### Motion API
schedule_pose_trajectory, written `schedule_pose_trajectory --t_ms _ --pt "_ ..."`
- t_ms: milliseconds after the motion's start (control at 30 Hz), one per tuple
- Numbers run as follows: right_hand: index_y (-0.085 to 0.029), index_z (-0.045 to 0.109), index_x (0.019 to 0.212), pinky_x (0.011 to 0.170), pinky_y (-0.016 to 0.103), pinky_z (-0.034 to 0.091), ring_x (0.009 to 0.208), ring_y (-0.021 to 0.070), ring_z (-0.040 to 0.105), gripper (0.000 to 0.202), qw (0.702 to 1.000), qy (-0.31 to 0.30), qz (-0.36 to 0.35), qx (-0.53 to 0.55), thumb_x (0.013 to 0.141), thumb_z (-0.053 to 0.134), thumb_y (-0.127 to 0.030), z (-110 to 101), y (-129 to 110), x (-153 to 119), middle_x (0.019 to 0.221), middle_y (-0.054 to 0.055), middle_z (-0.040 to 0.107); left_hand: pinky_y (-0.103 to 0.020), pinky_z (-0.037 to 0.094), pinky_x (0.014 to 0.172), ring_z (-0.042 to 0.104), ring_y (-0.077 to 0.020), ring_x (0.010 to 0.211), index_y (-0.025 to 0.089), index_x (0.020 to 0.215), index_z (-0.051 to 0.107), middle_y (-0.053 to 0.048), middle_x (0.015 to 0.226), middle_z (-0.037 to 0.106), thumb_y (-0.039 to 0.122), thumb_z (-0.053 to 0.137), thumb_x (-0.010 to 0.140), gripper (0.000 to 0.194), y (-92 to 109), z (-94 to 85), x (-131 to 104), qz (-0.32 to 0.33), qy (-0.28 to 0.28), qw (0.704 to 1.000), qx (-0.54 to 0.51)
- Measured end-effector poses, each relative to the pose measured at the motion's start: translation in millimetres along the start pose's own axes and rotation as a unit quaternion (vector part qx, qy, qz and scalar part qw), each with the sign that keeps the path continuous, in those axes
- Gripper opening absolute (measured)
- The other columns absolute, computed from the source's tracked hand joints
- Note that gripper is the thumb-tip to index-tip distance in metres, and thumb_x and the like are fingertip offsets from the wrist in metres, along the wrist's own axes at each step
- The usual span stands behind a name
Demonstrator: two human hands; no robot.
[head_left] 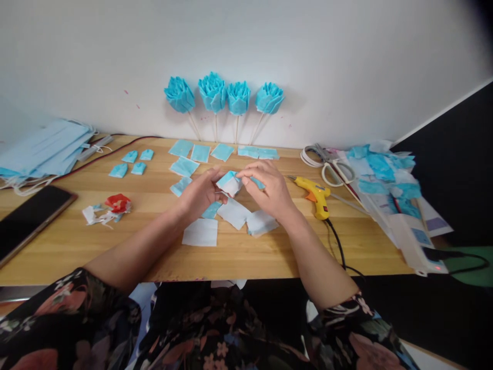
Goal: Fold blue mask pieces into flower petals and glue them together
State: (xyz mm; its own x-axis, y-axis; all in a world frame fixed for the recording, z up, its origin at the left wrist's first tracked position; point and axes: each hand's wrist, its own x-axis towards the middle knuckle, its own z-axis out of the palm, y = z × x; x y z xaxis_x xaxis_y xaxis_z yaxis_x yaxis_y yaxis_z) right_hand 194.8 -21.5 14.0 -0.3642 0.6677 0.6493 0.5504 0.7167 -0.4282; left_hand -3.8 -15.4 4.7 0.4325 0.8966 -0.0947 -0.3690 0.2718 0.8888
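Note:
Above the middle of the table, my left hand [204,191] grips a small piece of blue-and-white mask fabric [230,184] between thumb and fingers. One corner of the fabric looks folded over. My right hand [264,185] pinches the same piece from its right side with thumb and forefinger. Below my hands lie white-side-up fabric pieces, among them a rectangle [200,232] and a square [233,213]. Blue cut pieces [184,166] are spread beyond and beside my left hand. Farther left sit several folded blue petals [118,170].
Several blue fabric flowers [212,92] on sticks lean against the wall. A yellow glue gun [316,197], scissors [338,172] and a tape roll [311,155] lie right, near a scrap pile [379,167] and power strip [418,244]. Masks [46,149], a phone [33,221] and a red wrapper [118,203] lie left.

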Motion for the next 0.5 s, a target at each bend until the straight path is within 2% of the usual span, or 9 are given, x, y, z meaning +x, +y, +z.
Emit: schedule_pose_trajectory --t_ms 67,200,333,500 --pt "-0.025 0.071 0.097 0.090 0.041 0.047 0.096 0.0210 0.063 0.017 1.000 0.003 -0.003 -0.001 0.097 0.055 -0.023 -0.4 -1.0 0.2 0.094 0.004 0.070 -0.029 0.051 0.057 0.063 -0.0188 0.070 0.014 0.082 0.073 -0.009 0.078 0.069 0.053 0.068 0.083 0.040 0.8 0.6 -0.7 0.005 0.001 1.000 0.015" --pt "-0.025 0.071 0.093 0.089 0.042 0.048 0.095 0.0209 0.063 0.017 1.000 0.009 0.001 0.004 0.096 0.055 -0.023 0.1 -3.1 1.2 0.093 0.004 0.070 -0.029 0.054 0.062 0.062 -0.0162 0.072 0.015 0.088 0.078 -0.006 0.081 0.070 0.039 0.081 0.073 0.029 0.5 0.9 -3.5 0.008 0.021 0.998 0.065" --pt "-0.026 0.069 0.097 0.092 0.042 0.050 0.098 0.0207 0.064 0.014 0.998 0.008 0.046 0.050 0.096 0.055 -0.026 0.3 -3.3 0.8 0.097 0.003 0.070 -0.030 0.054 0.065 0.061 -0.0152 0.071 0.015 0.083 0.079 -0.005 0.077 0.071 0.035 0.080 0.073 0.023 -2.3 0.7 -4.0 0.011 0.058 0.993 0.107" --pt "-0.027 0.059 0.118 0.097 0.040 0.052 0.107 0.0190 0.064 0.022 0.978 0.110 0.123 0.129 0.097 0.054 -0.030 -0.3 0.6 -1.7 0.115 0.005 0.068 -0.030 0.053 0.066 0.063 -0.0163 0.074 0.013 0.078 0.077 -0.007 0.079 0.072 0.033 0.079 0.074 0.020 -3.7 -0.6 -0.4 0.024 0.064 0.997 0.045"
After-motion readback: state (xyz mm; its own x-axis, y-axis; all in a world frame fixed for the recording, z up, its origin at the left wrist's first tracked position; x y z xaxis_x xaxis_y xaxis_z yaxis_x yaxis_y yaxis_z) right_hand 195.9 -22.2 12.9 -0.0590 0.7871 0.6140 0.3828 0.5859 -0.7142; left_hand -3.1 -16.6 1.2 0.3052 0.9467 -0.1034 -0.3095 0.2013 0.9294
